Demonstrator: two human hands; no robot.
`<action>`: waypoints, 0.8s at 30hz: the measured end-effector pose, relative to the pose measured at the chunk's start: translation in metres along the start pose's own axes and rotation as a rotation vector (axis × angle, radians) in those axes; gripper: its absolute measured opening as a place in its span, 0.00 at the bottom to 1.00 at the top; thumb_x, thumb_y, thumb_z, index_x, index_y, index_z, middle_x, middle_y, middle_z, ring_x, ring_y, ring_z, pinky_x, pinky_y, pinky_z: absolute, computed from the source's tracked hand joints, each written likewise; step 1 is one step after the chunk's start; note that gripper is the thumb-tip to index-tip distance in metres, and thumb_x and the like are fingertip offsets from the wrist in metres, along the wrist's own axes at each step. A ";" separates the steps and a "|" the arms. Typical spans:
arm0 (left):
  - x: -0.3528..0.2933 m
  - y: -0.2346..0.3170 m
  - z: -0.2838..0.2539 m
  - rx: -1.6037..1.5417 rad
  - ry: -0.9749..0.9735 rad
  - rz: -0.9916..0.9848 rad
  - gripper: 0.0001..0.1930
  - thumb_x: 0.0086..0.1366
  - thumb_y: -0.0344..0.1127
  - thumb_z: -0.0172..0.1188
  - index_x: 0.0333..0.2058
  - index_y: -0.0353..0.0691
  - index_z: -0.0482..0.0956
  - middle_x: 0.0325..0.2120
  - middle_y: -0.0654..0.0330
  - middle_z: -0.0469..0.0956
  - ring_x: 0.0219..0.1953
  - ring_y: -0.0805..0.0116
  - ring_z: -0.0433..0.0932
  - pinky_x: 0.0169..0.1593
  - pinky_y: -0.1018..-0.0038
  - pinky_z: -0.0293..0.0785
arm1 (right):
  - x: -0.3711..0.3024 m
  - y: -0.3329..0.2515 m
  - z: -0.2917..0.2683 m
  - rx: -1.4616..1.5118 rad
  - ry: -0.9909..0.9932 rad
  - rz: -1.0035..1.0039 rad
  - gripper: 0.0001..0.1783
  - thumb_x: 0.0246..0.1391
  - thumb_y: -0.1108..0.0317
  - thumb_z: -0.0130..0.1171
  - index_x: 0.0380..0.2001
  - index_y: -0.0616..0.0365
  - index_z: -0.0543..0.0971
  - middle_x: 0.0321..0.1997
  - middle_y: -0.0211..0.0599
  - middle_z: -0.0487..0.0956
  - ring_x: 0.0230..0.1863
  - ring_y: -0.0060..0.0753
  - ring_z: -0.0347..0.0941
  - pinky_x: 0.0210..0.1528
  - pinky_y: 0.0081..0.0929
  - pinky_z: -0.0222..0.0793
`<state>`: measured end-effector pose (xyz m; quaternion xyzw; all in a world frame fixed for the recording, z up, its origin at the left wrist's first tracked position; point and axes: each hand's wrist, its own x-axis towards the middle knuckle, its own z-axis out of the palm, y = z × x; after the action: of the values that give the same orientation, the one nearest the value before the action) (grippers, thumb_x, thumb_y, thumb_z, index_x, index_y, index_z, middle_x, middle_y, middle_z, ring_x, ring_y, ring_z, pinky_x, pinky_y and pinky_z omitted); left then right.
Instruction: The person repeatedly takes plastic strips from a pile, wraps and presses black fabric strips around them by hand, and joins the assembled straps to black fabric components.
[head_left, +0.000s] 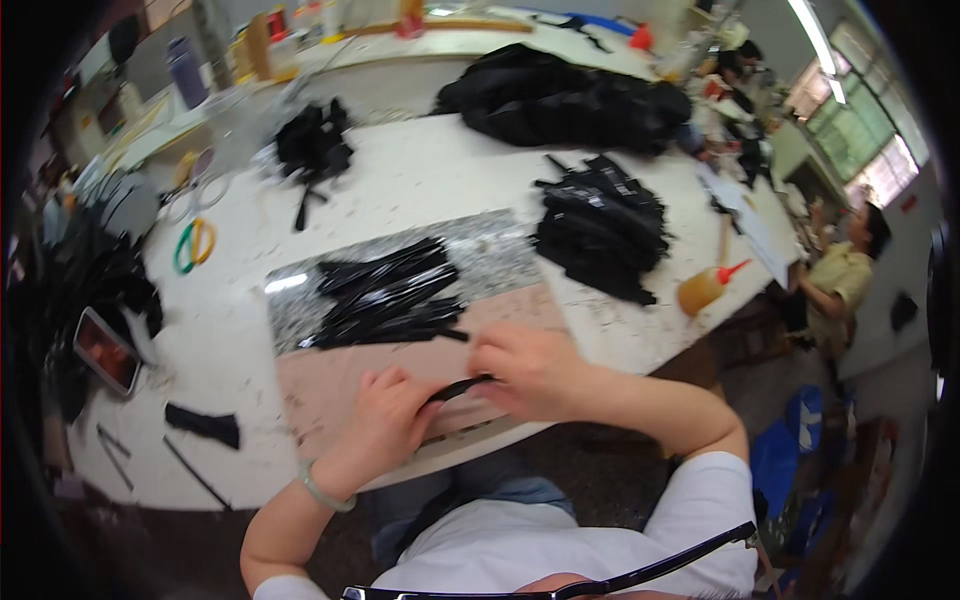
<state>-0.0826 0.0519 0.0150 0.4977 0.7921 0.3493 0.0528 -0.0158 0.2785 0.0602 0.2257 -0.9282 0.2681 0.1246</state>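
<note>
A short, narrow black strip (459,388) is stretched between my two hands, over the pinkish-brown sheet (325,385) at the table's near edge. My left hand (392,412) pinches its left end. The other end is between the fingers of my right hand (528,372), which partly cover it. Just beyond my hands, a pile of glossy black strips (385,290) lies on a grey speckled slab (488,245). Right of the slab is a larger stack of black strips (600,228).
A yellow glue bottle (702,291) with a red tip stands at the right. Black fabric (565,100) is heaped at the back. Scissors (194,246) with green and yellow handles and a phone (107,350) are at the left. Another person (843,275) sits far right.
</note>
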 end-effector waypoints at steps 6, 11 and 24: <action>0.000 0.012 -0.004 0.074 0.046 0.064 0.11 0.56 0.34 0.66 0.39 0.42 0.81 0.25 0.63 0.79 0.29 0.65 0.74 0.37 0.68 0.63 | -0.017 0.011 0.019 0.127 -0.239 0.171 0.10 0.51 0.69 0.62 0.39 0.55 0.78 0.35 0.41 0.77 0.40 0.46 0.75 0.41 0.38 0.73; -0.028 -0.011 -0.039 0.040 0.324 -0.168 0.15 0.57 0.33 0.66 0.44 0.38 0.80 0.26 0.59 0.79 0.29 0.62 0.77 0.37 0.66 0.68 | -0.023 0.078 -0.055 -0.070 0.066 0.170 0.12 0.51 0.73 0.58 0.41 0.58 0.78 0.34 0.42 0.79 0.36 0.42 0.77 0.40 0.33 0.73; -0.173 -0.115 -0.170 0.198 -0.135 -0.716 0.19 0.50 0.27 0.68 0.44 0.42 0.80 0.47 0.61 0.77 0.57 0.56 0.64 0.61 0.66 0.65 | -0.096 0.226 -0.139 -0.371 0.297 0.576 0.16 0.63 0.67 0.54 0.50 0.62 0.72 0.54 0.40 0.72 0.56 0.39 0.68 0.60 0.29 0.60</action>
<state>-0.1558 -0.2061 0.0277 0.2140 0.9406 0.1972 0.1752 -0.0273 0.5601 0.0417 -0.1127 -0.9582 0.1493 0.2163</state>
